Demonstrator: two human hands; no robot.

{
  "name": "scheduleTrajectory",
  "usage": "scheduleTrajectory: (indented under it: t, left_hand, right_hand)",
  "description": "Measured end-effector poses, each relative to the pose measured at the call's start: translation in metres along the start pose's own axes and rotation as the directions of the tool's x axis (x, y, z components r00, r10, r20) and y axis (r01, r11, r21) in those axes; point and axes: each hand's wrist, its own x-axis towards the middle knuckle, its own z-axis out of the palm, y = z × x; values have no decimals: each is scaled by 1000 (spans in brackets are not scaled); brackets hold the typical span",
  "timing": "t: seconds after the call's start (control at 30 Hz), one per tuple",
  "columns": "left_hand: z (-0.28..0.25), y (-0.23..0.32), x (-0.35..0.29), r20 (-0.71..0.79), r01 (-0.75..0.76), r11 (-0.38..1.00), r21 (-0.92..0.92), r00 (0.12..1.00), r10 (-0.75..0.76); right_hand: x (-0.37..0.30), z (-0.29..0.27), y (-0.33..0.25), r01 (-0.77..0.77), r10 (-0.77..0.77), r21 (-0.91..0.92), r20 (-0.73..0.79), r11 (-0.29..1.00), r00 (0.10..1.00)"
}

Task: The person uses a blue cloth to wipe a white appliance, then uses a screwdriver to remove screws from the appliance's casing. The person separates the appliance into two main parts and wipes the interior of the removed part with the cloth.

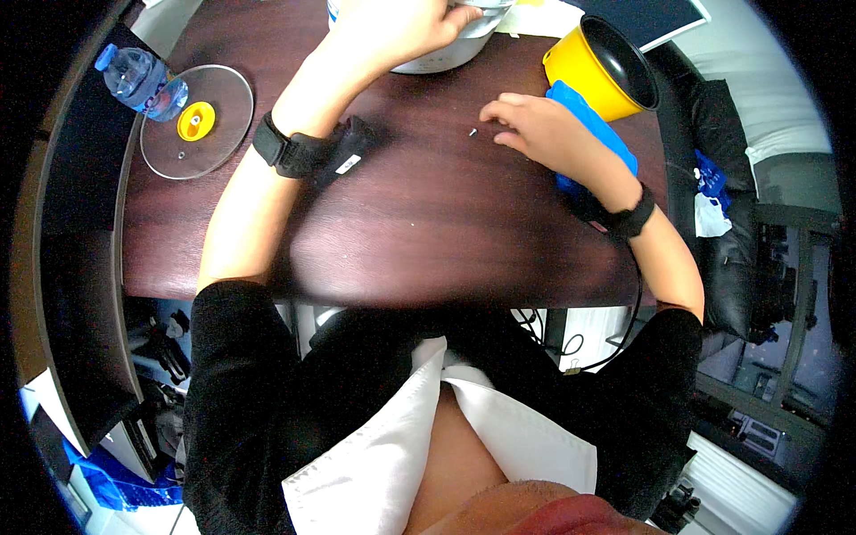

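At the top edge my left hand point(412, 31) reaches over a pale, rounded container point(446, 55), its thumb by the rim. The other fingers are hidden or cut off, so its grip cannot be told. My right hand point(544, 134) hovers or rests above the right of the table, fingers loosely bent and apart, holding nothing visible. Just left of its fingertips lies a tiny silvery piece, perhaps a screw point(473, 132). A blue cloth point(593, 125) lies partly beneath that hand and against a yellow pot point(584, 76) with a black inside, which looks tilted.
On the left of the dark wooden table point(383, 241) lie a glass lid point(227, 116) with a yellow knob and a clear water bottle point(138, 78). A black item with a white label point(348, 165) sits by my left wrist. A dark screen point(651, 18) stands at the back right.
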Motion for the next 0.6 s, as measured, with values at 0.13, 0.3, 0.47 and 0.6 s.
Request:
scheduleTrajectory:
  t: [0.13, 0.3, 0.47, 0.6]
  left_hand:
    - [-1, 2, 1, -50, -30, 998, 52, 998, 32]
    - [-6, 3, 4, -6, -20, 1000, 16, 1000, 20]
    - [-8, 5, 9, 31, -25, 1000, 6, 999, 25]
    - [-8, 2, 8, 104, -12, 995, 99, 995, 1]
  right_hand:
    - [11, 27, 18, 55, -56, 21, 33, 998, 998]
    - [16, 30, 17, 54, -52, 64, -22, 996, 998]
    - [17, 31, 27, 60, -62, 93, 18, 994, 998]
    - [22, 26, 25, 9, -13, 168, 23, 986, 1000]
